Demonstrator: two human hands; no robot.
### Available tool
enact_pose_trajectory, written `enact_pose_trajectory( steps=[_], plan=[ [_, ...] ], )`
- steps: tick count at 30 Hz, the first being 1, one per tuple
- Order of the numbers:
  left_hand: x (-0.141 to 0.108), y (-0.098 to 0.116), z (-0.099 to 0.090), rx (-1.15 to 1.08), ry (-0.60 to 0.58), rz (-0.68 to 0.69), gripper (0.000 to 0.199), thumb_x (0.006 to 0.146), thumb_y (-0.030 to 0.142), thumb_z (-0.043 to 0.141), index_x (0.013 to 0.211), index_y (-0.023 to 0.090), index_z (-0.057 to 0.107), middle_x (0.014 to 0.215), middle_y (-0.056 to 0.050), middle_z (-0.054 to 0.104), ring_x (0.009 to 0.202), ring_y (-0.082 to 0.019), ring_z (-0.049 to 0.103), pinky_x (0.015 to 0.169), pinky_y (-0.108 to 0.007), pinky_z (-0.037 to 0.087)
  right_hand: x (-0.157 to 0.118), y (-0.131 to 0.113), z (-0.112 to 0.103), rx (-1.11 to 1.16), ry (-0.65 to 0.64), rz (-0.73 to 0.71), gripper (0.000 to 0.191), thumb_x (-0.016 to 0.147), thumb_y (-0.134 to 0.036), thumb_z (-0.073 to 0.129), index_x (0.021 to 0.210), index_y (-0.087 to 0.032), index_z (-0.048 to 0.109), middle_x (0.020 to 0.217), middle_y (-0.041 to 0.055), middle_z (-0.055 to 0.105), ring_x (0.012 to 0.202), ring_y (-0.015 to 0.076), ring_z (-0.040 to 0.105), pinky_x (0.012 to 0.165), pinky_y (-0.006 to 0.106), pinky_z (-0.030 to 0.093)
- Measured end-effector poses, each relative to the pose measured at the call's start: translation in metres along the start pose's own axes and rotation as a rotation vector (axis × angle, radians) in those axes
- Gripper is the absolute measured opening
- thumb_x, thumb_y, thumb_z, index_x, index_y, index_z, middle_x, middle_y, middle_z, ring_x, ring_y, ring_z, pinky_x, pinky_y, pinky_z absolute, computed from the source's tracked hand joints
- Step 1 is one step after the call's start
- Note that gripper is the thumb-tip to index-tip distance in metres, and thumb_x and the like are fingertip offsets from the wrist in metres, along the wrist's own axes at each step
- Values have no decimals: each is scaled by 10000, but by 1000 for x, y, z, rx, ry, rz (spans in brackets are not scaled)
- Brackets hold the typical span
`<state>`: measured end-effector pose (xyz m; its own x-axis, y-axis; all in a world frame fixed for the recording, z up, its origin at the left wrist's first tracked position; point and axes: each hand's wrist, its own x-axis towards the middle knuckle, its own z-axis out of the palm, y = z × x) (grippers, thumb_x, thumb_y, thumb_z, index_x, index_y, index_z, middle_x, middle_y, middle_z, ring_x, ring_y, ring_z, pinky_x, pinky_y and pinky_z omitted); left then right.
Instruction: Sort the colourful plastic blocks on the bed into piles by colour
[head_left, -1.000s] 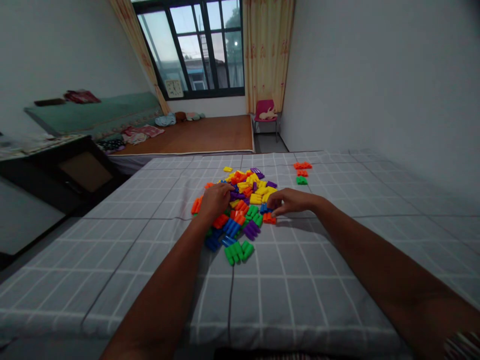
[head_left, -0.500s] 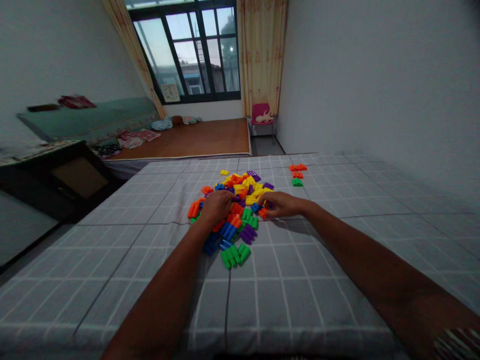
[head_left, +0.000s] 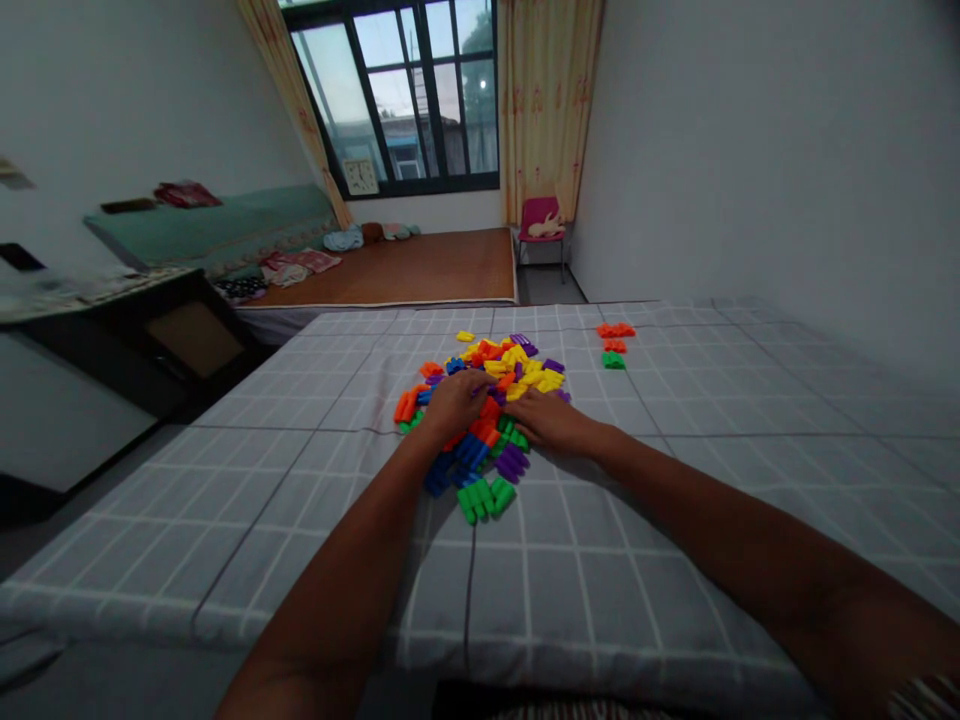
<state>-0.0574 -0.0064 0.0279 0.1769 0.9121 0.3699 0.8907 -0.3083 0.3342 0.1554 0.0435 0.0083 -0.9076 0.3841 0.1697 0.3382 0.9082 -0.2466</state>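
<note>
A heap of plastic building blocks (head_left: 486, 428) in orange, yellow, green, blue and purple lies on the cloth in front of me. My left hand (head_left: 459, 402) rests over its left-middle part, fingers curled down among the pieces; whatever they grip is hidden beneath them. From the right, my right hand (head_left: 553, 420) reaches in with its fingers stretched out over the blocks, close to the left fingertips. Yellow blocks (head_left: 534, 376) lie just beyond the right hand. Green blocks (head_left: 486, 498) and purple blocks (head_left: 512, 462) are on the near side of the heap.
Apart from the heap, orange blocks (head_left: 615, 331) and a green block (head_left: 613, 360) stand in a short column at the back right. A grey checked cloth (head_left: 675, 560) covers the table. Beyond are a brown-matted bed (head_left: 420, 268), a pink chair (head_left: 540, 212) and a dark cabinet (head_left: 187, 335).
My right hand has moved left from the heap's right edge, over the blocks and nearer my left hand. The left hand stays at about the same part of the heap. The camera view has shifted slightly.
</note>
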Motion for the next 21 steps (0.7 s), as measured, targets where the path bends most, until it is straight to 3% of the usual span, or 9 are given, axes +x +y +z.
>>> enact_pose_trajectory(
  steps=[6,10,14,18,21],
  plan=[
    [-1,-3,1,10,-24,41,312,882,152,472,1059,229,718,1065,-29,729,989,-172,659,894,-288,506,-8,3,-11,-65,85,66,268,849,-196,620,1112,-187,669,1116,133,641,1068,267,547,903,403,417],
    [0,-7,2,19,-31,11,303,875,158,479,1052,215,718,1077,-33,728,994,-173,660,898,-283,506,-10,-13,-17,171,-43,-194,249,840,-159,622,1081,-191,679,1028,81,685,959,209,605,860,340,454],
    [-1,-5,4,30,-41,13,316,878,152,465,1056,218,718,1083,-27,728,1005,-170,656,912,-281,497,-8,-50,-14,265,79,-375,255,912,-259,568,1141,-178,647,1117,104,668,1041,203,584,927,341,441],
    [-1,-4,6,42,-48,10,321,878,158,469,1074,223,715,1083,-25,729,1000,-170,659,908,-279,496,-11,-82,-3,158,33,-571,350,920,-320,572,1254,-218,593,1285,98,609,1066,209,560,925,355,433],
    [-1,-5,7,62,-54,21,321,872,160,476,1076,224,716,1087,-29,729,1006,-178,658,920,-288,492,-12,-89,7,35,-30,-592,335,914,-306,569,1241,-238,597,1270,78,618,1016,209,565,854,342,448]
  ],
)
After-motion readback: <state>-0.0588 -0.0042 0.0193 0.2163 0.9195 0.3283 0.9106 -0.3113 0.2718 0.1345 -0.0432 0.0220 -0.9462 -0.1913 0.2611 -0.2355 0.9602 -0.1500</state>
